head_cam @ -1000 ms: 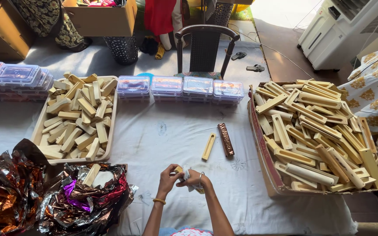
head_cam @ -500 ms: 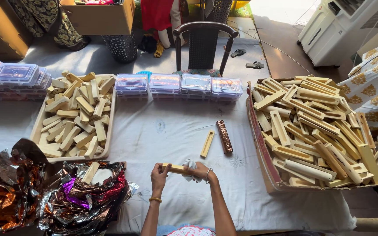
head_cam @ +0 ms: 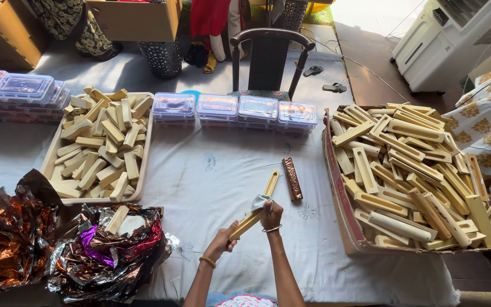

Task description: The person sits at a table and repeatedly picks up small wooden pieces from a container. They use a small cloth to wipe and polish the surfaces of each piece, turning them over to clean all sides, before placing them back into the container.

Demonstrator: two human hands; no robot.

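My left hand grips the near end of a long cream plastic mould stick, tilted up to the right. My right hand holds a small white cloth pressed on the stick's far part. Just beyond lie a second cream mould stick and a bar wrapped in brown foil on the white tablecloth.
A cardboard box of cream moulds stands at the right. A tray of cream bars sits at the left, crumpled foil wrappers at near left. Clear plastic boxes line the back, with a chair behind.
Both hands have lifted and turned the stick from level to slanting up right. The right hand with the cloth has slid along it, away from the left hand.
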